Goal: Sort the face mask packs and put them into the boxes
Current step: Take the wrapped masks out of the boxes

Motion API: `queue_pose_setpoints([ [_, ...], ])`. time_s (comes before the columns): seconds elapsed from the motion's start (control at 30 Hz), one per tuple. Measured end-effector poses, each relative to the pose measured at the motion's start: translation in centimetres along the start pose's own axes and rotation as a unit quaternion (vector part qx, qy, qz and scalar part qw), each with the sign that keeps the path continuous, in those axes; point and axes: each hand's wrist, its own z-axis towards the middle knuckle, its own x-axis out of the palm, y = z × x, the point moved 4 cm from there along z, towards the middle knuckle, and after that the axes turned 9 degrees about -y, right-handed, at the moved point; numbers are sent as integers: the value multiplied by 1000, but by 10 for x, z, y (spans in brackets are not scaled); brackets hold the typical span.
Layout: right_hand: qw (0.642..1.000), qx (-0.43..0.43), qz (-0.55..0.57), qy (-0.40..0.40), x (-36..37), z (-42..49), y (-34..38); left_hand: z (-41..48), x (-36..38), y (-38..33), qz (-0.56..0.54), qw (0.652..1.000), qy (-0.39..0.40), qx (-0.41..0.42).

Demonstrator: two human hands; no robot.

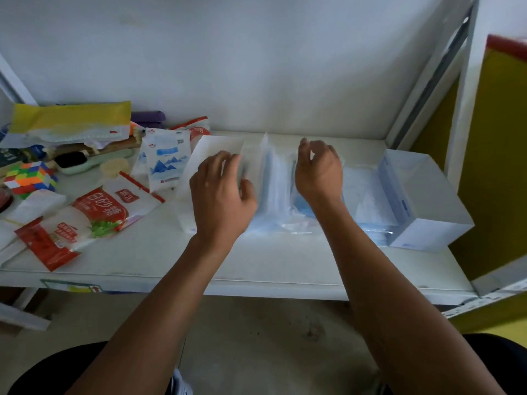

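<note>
Head view, near to far: dark-clad knees (57, 369) at bottom edge, grey floor (256, 337) btwn them, both bare forearms reaching fwd over front lip of white shelf (256, 269). Left hand (222, 195) hovers palm-down w/ fingers loosely spread & blurred, gripping nothing, over near part of open white box (216, 143) that lies flat at shelf centre-left. Right hand (318, 172) is raised just right of it, fingers curled in toward thumb; can't tell if it pinches clear film or nothing. Btwn & under the hands: heap of blue mask packs (275, 192) in clear plastic on the shelf, one pack standing on edge. More packs (368, 206) lie right of that, touching mouth of second white box (427, 195), which lies on its side near shelf's right end. Left side clutter: red-white sugar bag (105, 206), colourful cube (28, 178), blue-white pouch (166, 162), yellow pack (71, 116) further back. White wall (256, 67) behind.
</note>
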Motion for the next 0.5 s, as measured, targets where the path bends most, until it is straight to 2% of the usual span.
queue_pose_setpoints([
  [0.07,1000,-9,-15,14,-33,8,-29,-5,7,-28,-44,997,9,57],
  [0.13,991,-18,-72,111,-61,9,-60,-13,16,-55,-78,991,35,106],
  [0.23,930,-81,-248,259,-83,-6,-98,-27,32,-84,-106,983,72,134],
  [0.3,881,-132,-323,320,-79,-20,-114,-34,41,-97,-115,981,86,131],
  [0.37,863,-160,-345,333,-68,-25,-126,-39,48,-109,-119,980,97,130],
  [0.5,875,-181,-323,312,-49,-14,-139,-44,61,-121,-102,977,127,137],
])
